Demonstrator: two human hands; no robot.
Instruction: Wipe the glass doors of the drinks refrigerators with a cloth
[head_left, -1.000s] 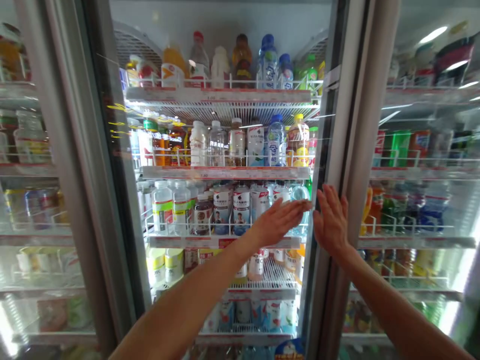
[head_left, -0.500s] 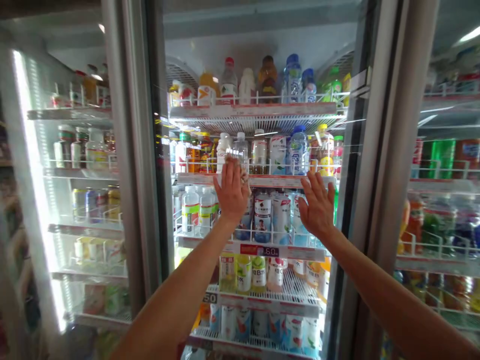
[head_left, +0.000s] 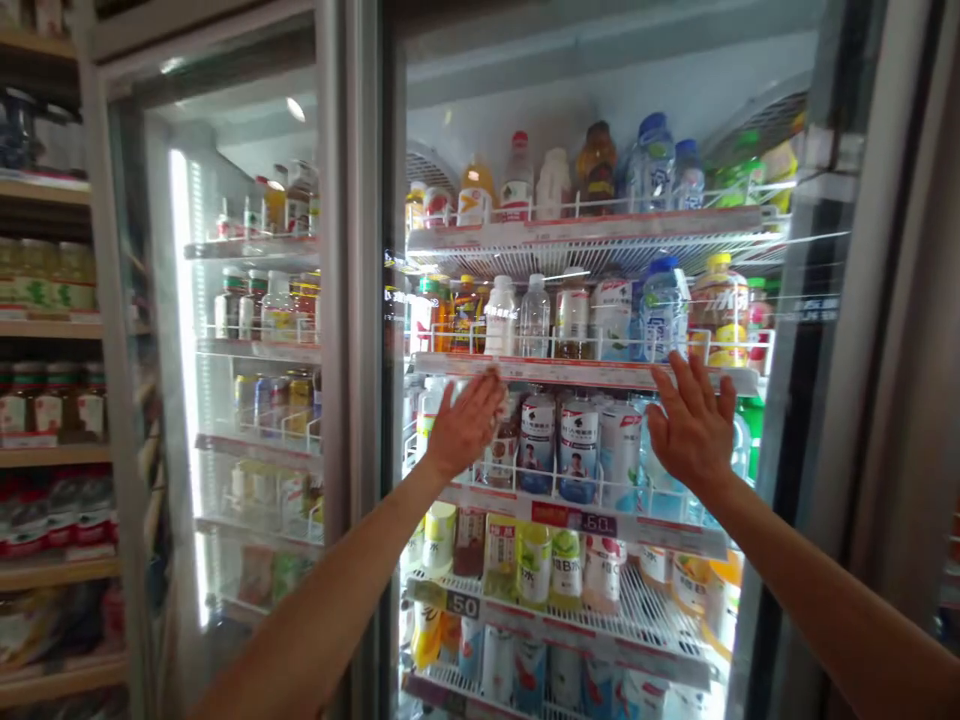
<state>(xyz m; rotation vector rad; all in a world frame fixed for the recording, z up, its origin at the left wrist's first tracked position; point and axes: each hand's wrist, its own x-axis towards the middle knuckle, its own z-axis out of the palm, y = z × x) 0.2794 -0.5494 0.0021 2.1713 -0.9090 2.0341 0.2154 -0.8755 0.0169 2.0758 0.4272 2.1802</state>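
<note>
In the head view my left hand (head_left: 469,425) lies against the glass door of a drinks fridge, palm forward and fingers close together, pointing up and right. A small crumpled, pale brown cloth (head_left: 496,402) shows at its fingertips, mostly hidden under the palm. To the right, my right hand (head_left: 691,422) is raised to the same glass with fingers spread, holding nothing. Behind the glass, a blue-capped bottle (head_left: 665,310) stands just above the right fingertips. Dark-blue labelled bottles (head_left: 577,450) appear between the two hands, on the shelf below.
A metal door frame (head_left: 352,300) parts this door from a second glass-fronted section on the left. Wooden shelves (head_left: 56,455) with jars and packets stand at far left. A price strip (head_left: 574,518) runs along a lower wire shelf. Lights reflect in the glass.
The view has swung left, bringing the wooden shelves into sight. My left hand has moved down and left across the glass and tilted rightward. My right hand stays raised with fingers spread.
</note>
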